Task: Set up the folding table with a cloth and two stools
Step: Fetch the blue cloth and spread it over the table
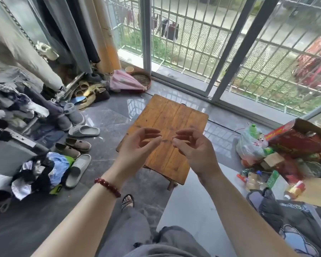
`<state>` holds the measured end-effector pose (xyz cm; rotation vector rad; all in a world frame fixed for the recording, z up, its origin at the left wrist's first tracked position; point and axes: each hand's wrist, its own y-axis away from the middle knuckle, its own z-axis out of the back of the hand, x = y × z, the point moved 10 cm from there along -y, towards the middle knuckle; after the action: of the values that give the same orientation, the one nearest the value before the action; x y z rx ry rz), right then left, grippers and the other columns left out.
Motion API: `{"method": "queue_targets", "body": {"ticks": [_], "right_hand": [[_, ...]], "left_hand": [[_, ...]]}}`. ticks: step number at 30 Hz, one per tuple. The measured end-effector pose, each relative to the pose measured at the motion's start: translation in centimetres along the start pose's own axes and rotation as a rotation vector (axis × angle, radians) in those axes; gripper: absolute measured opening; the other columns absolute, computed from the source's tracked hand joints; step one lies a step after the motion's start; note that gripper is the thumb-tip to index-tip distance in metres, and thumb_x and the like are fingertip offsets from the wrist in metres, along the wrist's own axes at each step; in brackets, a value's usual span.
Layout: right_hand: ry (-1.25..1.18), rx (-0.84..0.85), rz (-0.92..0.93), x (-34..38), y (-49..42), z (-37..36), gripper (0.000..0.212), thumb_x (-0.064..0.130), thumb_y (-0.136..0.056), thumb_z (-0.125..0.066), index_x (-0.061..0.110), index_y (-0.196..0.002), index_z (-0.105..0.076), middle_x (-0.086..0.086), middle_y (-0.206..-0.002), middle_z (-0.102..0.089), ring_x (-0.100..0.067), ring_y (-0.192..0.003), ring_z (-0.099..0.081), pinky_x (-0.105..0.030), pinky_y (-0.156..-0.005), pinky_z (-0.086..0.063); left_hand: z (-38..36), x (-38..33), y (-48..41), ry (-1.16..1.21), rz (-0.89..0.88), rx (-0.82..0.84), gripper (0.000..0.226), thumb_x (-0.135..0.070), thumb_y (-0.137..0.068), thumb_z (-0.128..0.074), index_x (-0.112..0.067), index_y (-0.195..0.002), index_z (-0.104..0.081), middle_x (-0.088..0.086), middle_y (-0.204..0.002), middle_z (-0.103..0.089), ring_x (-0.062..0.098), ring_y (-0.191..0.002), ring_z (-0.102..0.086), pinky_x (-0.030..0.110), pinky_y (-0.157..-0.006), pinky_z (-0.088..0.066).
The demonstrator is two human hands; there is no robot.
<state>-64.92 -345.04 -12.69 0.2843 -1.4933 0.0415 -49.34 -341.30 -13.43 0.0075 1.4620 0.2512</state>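
While both our hands, left and right, hover empty with loosely curled fingers, the wooden folding table stands on the floor below them. It looks stiff and rather heavy, so we would grip its side edges.
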Motion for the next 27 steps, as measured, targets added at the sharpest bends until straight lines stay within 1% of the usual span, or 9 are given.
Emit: {"method": "queue_targets", "body": {"ticks": [2,5,8,12,17,20,24,26,27], "right_hand": [[0.005,0.044,-0.006,-0.6,0.9,-0.3,0.014,0.012,-0.084,-0.070,0.023,-0.090,-0.066,0.007,-0.088,-0.070,-0.010,-0.086,-0.067,-0.021,-0.075,-0.053],[-0.020,0.106,-0.027,-1.5,2.1,-1.3,0.015,0.009,-0.083,-0.070,0.022,-0.089,-0.066,0.008,-0.084,-0.070,-0.007,-0.083,-0.066,-0.022,-0.077,-0.054],[-0.032,0.165,-0.038,-2.0,2.9,-2.9,0.013,0.010,-0.083,-0.070,0.021,-0.089,-0.067,0.007,-0.084,-0.069,-0.007,-0.082,-0.065,-0.023,-0.078,-0.055],[-0.019,0.231,-0.039,-2.3,3.8,-5.3,0.010,0.010,-0.083,-0.070,0.017,-0.090,-0.067,0.002,-0.087,-0.069,-0.004,-0.078,-0.066,-0.019,-0.073,-0.055],[0.005,0.300,-0.029,-2.2,4.6,-8.7,0.012,0.009,-0.083,-0.069,0.020,-0.087,-0.067,0.000,-0.087,-0.069,-0.007,-0.077,-0.066,-0.024,-0.075,-0.056],[0.046,0.347,-0.020,-2.0,5.1,-11.8,0.010,0.009,-0.084,-0.069,0.018,-0.088,-0.067,-0.001,-0.087,-0.068,-0.008,-0.077,-0.065,-0.024,-0.075,-0.056],[0.092,0.402,0.006,-1.5,6.0,-17.1,0.009,0.008,-0.084,-0.069,0.010,-0.092,-0.067,-0.004,-0.088,-0.069,-0.011,-0.077,-0.065,-0.018,-0.071,-0.054],[0.124,0.423,0.019,-1.5,6.7,-20.2,0.009,0.010,-0.083,-0.070,0.010,-0.092,-0.068,-0.007,-0.089,-0.070,-0.016,-0.080,-0.066,-0.020,-0.072,-0.054],[0.134,0.440,0.015,-1.6,7.2,-21.9,0.009,0.011,-0.083,-0.070,0.010,-0.092,-0.069,-0.008,-0.090,-0.070,-0.019,-0.081,-0.067,-0.024,-0.074,-0.054]], "left_hand": [[0.0,0.3,1.7,0.025,-0.004,-0.055,0.018,-0.026,-0.085,-0.063,-0.024,-0.103,-0.062,-0.003,-0.107,-0.068,0.008,-0.095,-0.066,0.016,-0.078,-0.050],[0.8,1.0,4.3,0.084,0.002,-0.139,0.023,-0.031,-0.079,-0.065,-0.022,-0.100,-0.064,-0.002,-0.105,-0.069,0.009,-0.094,-0.066,0.017,-0.077,-0.050],[2.1,1.8,6.3,0.078,0.029,-0.205,0.020,-0.026,-0.083,-0.065,-0.020,-0.102,-0.064,-0.004,-0.103,-0.070,0.006,-0.093,-0.066,0.013,-0.075,-0.048],[4.4,2.6,8.2,0.101,0.046,-0.298,0.017,-0.022,-0.084,-0.065,-0.020,-0.101,-0.065,-0.005,-0.101,-0.070,0.004,-0.089,-0.065,0.011,-0.071,-0.046],[6.9,3.0,10.1,0.142,0.039,-0.371,0.026,-0.034,-0.078,-0.066,-0.022,-0.100,-0.065,-0.007,-0.097,-0.070,0.003,-0.086,-0.065,0.010,-0.066,-0.045],[9.4,3.4,11.3,0.189,0.031,-0.427,0.032,-0.041,-0.070,-0.065,-0.024,-0.098,-0.064,-0.009,-0.096,-0.070,0.000,-0.084,-0.065,0.009,-0.066,-0.045],[13.9,4.5,13.5,0.221,0.035,-0.473,0.035,-0.040,-0.071,-0.065,-0.021,-0.100,-0.064,-0.010,-0.094,-0.069,-0.002,-0.082,-0.064,0.009,-0.067,-0.044],[16.8,5.3,14.8,0.234,0.047,-0.498,0.032,-0.039,-0.073,-0.066,-0.022,-0.099,-0.065,-0.010,-0.096,-0.069,0.000,-0.085,-0.064,0.010,-0.070,-0.045],[18.4,5.6,15.5,0.237,0.052,-0.512,0.029,-0.038,-0.074,-0.069,-0.023,-0.099,-0.065,-0.010,-0.098,-0.069,0.002,-0.087,-0.064,0.011,-0.071,-0.045]]}}
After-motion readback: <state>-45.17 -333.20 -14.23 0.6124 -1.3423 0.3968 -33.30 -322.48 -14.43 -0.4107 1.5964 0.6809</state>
